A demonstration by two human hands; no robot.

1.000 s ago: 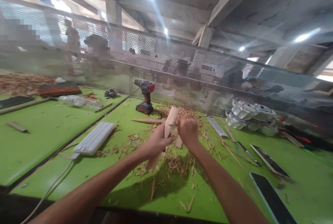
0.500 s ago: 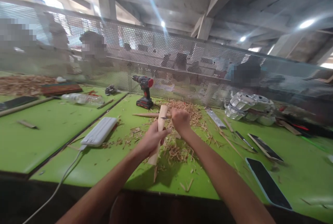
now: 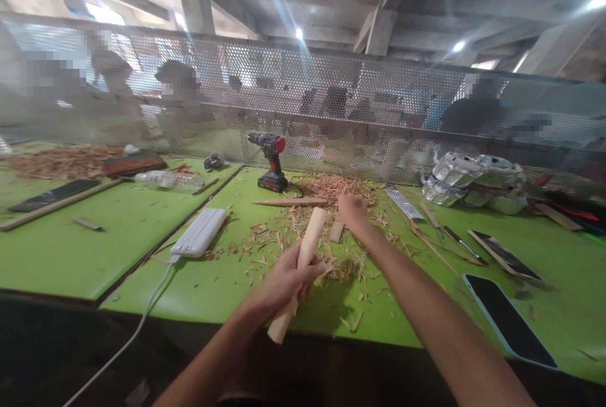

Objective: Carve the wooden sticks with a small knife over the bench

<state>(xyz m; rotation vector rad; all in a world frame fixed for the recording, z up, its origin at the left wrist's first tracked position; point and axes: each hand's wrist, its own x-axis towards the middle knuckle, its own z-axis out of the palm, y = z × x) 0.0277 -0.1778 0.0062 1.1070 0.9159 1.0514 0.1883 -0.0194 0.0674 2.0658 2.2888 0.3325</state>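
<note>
My left hand [image 3: 288, 277] is wrapped round a pale piece of wood [image 3: 312, 236], which slants up and away over the table's near edge. My right hand [image 3: 353, 210] is a closed fist, apart from the wood and close to the heap of wood shavings [image 3: 338, 187]. A knife blade poked out of this fist half a second ago; at this moment the fist hides the knife. Between the hands and the drill lies a pointed wooden stick [image 3: 288, 202]. A small flat wood offcut [image 3: 337, 230] rests beside my right hand.
A cordless drill [image 3: 272, 161] stands before the perforated metal screen [image 3: 293, 91]. To the left lies a white power bank [image 3: 201, 232] with its cable. On the right are a phone [image 3: 509, 318], a sharpening stone-like slab [image 3: 504, 254], a pen-like tool [image 3: 465, 245] and silvery wrapped bundles [image 3: 473, 176].
My right hand has moved off the wood, away and to the right, and the blade no longer shows. My left hand has drawn the wood nearer. The view has shifted slightly.
</note>
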